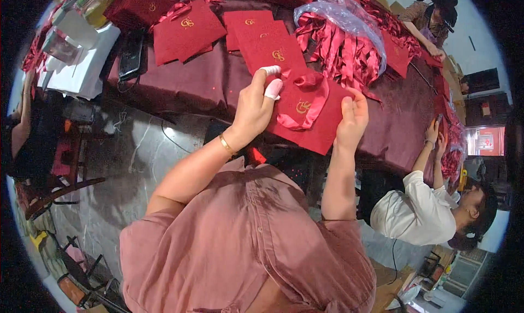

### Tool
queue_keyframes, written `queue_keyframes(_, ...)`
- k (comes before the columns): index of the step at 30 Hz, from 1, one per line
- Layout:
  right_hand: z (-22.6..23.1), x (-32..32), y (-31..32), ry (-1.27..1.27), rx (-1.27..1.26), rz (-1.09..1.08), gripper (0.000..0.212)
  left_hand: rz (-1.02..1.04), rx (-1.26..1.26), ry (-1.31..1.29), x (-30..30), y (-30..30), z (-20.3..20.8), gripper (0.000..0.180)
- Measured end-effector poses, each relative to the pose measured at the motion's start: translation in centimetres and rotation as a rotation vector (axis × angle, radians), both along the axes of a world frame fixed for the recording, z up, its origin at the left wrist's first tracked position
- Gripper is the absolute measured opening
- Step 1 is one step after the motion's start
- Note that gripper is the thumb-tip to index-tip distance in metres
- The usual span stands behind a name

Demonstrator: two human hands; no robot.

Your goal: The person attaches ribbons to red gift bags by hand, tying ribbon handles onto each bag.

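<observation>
Between my two hands is a flat red gift bag [287,128] with a gold emblem and a looped shiny ribbon handle [315,115] lying across its face. My left hand [255,103] pinches the bag's upper left edge; white wraps cover two of its fingertips, and the thumb rests on top. Gripping the right edge is my right hand [352,119], thumb in front and the other fingers partly hidden behind. The bag tilts slightly over the near edge of the table. Just beyond it lie more red bags [271,45] with the same emblem, overlapping one another.
A dark red cloth covers the table [185,86]. Beyond the bags, a clear plastic sack [339,13] spills red ribbons [349,54]. A phone [130,55] and plastic containers [76,29] stand at the left. Co-workers handle items on the right, one in a white shirt [415,212].
</observation>
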State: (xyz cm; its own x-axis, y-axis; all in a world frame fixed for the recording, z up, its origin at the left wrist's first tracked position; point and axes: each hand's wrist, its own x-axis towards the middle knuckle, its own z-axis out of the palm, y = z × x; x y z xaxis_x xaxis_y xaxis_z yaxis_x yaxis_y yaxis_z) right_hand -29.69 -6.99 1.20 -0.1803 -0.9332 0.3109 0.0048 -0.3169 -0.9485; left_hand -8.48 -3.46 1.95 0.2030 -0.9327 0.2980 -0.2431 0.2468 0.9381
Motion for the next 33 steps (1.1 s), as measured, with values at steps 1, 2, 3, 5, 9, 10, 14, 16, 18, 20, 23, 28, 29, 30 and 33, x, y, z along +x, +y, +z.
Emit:
queue_keyframes(1,0.1,0.1,0.2,-0.003,0.006,0.025,0.018,-0.004,-0.011,0.049,-0.2,-0.1,-0.3,0.032)
queue_keyframes(2,0.2,0.1,0.3,-0.006,0.013,0.048,0.018,-0.009,-0.021,0.1,-0.3,-0.3,-0.5,0.03)
queue_keyframes(3,0.3,0.1,0.4,-0.005,0.015,0.047,0.018,-0.01,-0.019,0.1,-0.3,-0.3,-0.5,0.03)
queue_keyframes(5,0.4,0.1,0.5,-0.067,0.056,0.039,0.018,0.062,-0.044,0.041,-0.1,-0.5,-0.4,0.028)
queue_keyframes(9,-0.1,0.2,0.3,-0.079,0.044,0.037,0.018,-0.038,0.039,0.133,-0.4,-0.4,-0.9,0.02)
queue_keyframes(10,0.1,0.4,0.4,-0.092,0.042,0.035,0.018,-0.037,0.026,0.193,-0.4,-0.5,-1.3,0.019)
queue_keyframes(14,0.4,0.6,0.5,-0.145,0.065,0.027,0.018,0.038,0.113,0.233,0.4,-0.7,-1.1,0.024)
queue_keyframes(16,-0.2,0.0,0.3,-0.136,0.051,0.022,0.018,0.016,0.118,0.261,0.1,-0.7,-1.0,0.026)
queue_keyframes(18,-0.4,0.0,0.1,-0.127,0.039,0.028,0.018,-0.007,0.139,0.283,0.0,-0.6,-1.3,0.029)
queue_keyframes(20,-0.3,0.2,0.2,-0.097,0.012,0.007,0.019,-0.011,0.148,0.307,-0.2,-0.4,-1.2,0.028)
queue_keyframes(23,-0.6,0.0,0.2,-0.114,0.035,0.048,0.018,-0.025,0.13,0.289,-0.6,-0.1,-0.9,0.026)
queue_keyframes(28,-0.5,0.1,0.3,-0.099,0.039,0.055,0.018,-0.055,0.049,0.24,-0.5,0.0,-0.7,0.025)
queue_keyframes(29,-0.6,0.1,0.3,-0.106,0.043,0.058,0.018,-0.043,0.046,0.176,-0.4,0.3,0.0,0.027)
queue_keyframes(30,-0.6,0.0,0.4,-0.106,0.043,0.056,0.018,-0.03,0.044,0.111,-0.3,0.4,0.4,0.03)
queue_keyframes(33,-0.3,0.1,0.6,-0.083,0.028,0.064,0.019,-0.033,-0.018,-0.036,-0.1,0.3,0.3,0.037)
